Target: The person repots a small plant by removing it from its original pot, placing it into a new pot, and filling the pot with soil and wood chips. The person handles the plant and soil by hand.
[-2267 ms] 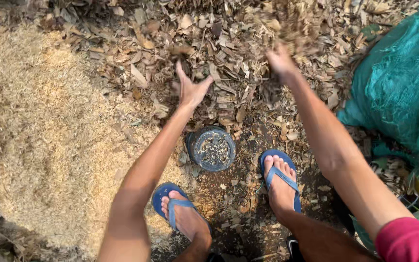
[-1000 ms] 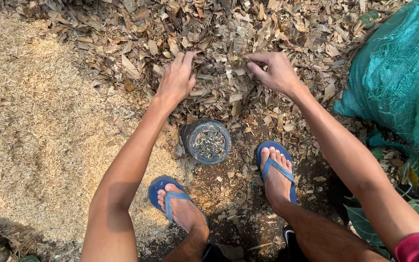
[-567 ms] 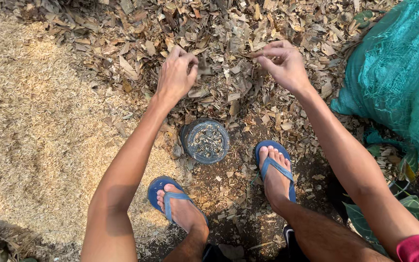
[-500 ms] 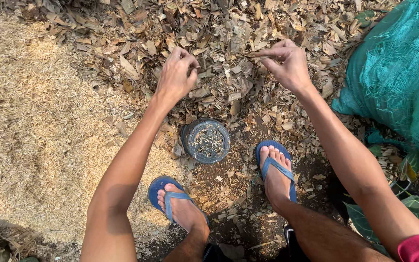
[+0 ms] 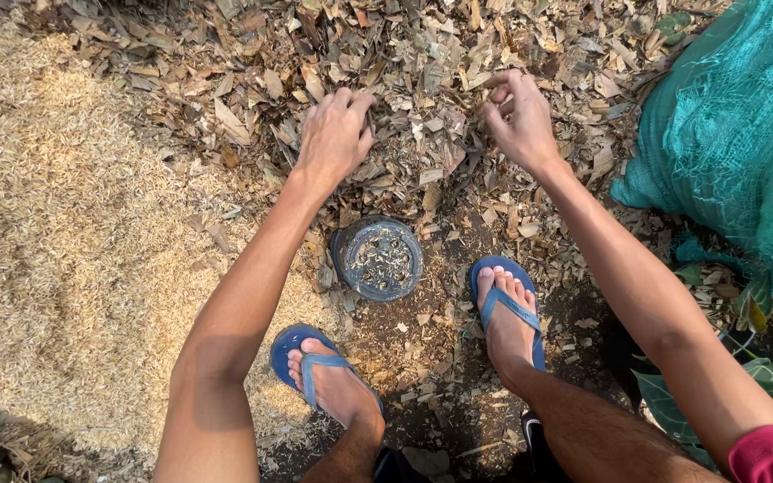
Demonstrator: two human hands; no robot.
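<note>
Left hand (image 5: 335, 134) palm down, fingers loosely spread and pressed into the dry leaf litter (image 5: 422, 80) at 12 o'clock of the small round black pot (image 5: 378, 258); cannot tell if it grips any. Right hand (image 5: 519, 116) at 1 o'clock of the pot, fingers curled together, tips pinching into the leaf bits. Pot stands upright on dark soil between the hands and the feet, part filled with soil and chaff. Blue flip-flops (image 5: 505, 304) at 4 and 7 o'clock of the pot. Pale rice husk heap (image 5: 73, 259) at 9 o'clock, teal net sack (image 5: 735, 152) at 2 o'clock
</note>
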